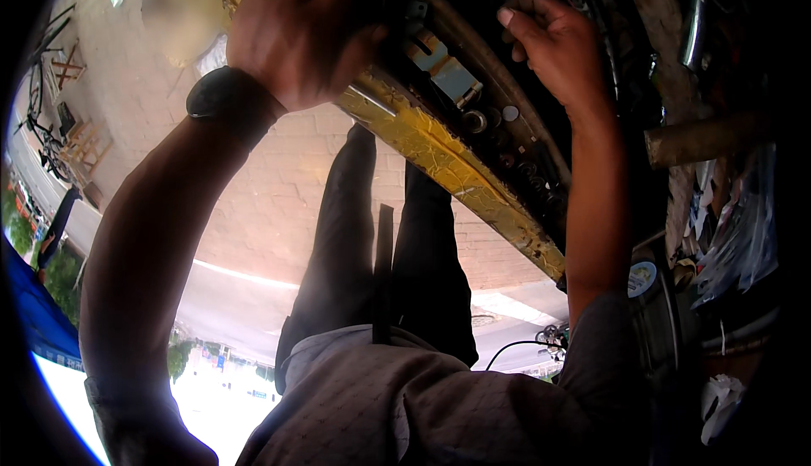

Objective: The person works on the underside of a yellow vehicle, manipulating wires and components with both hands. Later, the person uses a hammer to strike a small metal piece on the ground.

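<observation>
One pale metal piece (454, 80) lies between your blurred left hand (296, 39) and, to its right, your curled right hand (553, 48); whether either holds anything, I cannot tell.

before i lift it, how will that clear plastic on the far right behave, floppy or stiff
The clear plastic is likely floppy, judging by its creases and folds. Its thin, see-through look suggests it is light. Its glossy highlights hint that it may slip.
</observation>
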Tool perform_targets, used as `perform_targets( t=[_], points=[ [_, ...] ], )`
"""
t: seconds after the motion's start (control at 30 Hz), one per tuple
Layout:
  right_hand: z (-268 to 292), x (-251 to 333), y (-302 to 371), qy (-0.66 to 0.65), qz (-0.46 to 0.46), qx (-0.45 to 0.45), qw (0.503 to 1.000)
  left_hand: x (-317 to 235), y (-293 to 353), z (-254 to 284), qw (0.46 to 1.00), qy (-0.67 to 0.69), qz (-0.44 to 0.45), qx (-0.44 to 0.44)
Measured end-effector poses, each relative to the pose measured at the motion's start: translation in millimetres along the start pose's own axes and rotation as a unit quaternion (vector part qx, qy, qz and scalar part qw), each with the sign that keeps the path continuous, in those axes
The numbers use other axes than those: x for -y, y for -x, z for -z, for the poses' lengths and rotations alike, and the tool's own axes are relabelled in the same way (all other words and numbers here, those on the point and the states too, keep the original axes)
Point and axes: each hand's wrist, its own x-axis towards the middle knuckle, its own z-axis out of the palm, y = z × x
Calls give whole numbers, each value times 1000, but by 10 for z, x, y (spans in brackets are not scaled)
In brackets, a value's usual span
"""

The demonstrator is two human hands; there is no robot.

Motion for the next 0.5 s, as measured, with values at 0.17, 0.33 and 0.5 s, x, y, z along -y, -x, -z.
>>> perform_targets(
  t=[0.17, 0.33, 0.5],
  points=[
    [-28, -345, -347, 39, 54, -65, 996, 61, 73, -113, 997, -78, -21, 12],
    [97, -248, -545, 129, -23, 11, 991, 34, 55, -82, 996, -85, -2, 40],
    [67, -343, -565, 147, 9, -14, 989, 60, 94, -123, 998, -58, 10, 11]
  ],
)
